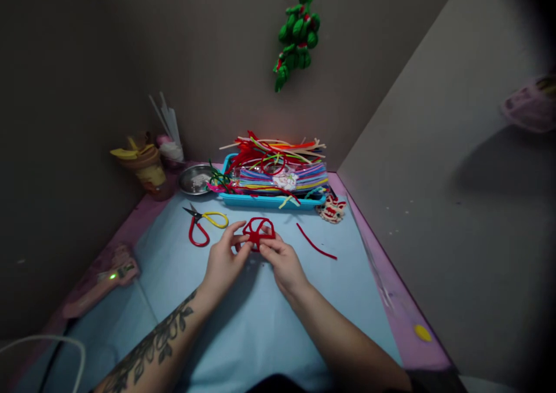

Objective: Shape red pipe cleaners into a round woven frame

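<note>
Mid-frame, both hands, left hand (225, 260) and right hand (282, 261), grip pinched on the red pipe-cleaner shape (259, 231); overtwisting could kink its loops

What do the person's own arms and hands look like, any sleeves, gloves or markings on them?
Both hands are bare, with no gloves or visible rings. The left hand leads to a bare forearm covered by a dark leaf-and-vine tattoo running from near the wrist toward the elbow. The right hand leads to a forearm without markings, and a dark sleeve edge shows near the elbow at the bottom of the picture.
</note>
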{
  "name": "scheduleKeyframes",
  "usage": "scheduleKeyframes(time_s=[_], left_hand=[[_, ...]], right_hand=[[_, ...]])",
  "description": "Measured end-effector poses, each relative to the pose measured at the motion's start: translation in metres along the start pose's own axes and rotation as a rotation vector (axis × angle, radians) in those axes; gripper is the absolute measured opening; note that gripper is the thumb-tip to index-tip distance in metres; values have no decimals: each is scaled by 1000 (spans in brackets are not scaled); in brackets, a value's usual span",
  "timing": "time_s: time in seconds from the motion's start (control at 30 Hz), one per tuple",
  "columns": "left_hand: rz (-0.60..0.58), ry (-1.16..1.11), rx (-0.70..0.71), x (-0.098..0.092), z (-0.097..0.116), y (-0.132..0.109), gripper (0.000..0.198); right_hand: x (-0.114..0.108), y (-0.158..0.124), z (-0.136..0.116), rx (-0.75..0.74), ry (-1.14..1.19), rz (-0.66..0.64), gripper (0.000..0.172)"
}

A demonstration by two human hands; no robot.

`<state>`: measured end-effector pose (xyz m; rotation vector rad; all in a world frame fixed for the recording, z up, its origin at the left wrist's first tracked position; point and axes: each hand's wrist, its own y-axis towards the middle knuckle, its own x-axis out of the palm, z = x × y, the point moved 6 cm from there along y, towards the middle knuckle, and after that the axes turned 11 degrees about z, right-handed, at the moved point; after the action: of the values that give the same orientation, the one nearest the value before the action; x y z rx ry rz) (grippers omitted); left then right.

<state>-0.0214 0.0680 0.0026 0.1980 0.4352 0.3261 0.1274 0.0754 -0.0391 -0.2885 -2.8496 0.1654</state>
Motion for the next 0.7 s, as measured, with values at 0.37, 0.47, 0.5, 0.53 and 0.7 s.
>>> scheduleKeyframes(time_s=[0.37, 0.47, 0.5, 0.53, 0.7], left_hand=[[-100, 168, 290, 4, 8, -2, 40], [-61, 243, 464, 4, 15, -6, 38], [-30, 262, 520, 2, 17, -8, 37], [4, 275, 579, 1, 20, -9, 36], [129, 387, 836, 2, 32, -20, 41]], right_hand=[[-13, 6, -17, -173, -281, 18, 18], [-10, 7, -12, -119, -251, 27, 18], [-10, 7, -12, -107, -241, 40, 19], [-10, 6, -12, -97, -231, 51, 20], [-5, 1, -17, -65, -163, 54, 25]])
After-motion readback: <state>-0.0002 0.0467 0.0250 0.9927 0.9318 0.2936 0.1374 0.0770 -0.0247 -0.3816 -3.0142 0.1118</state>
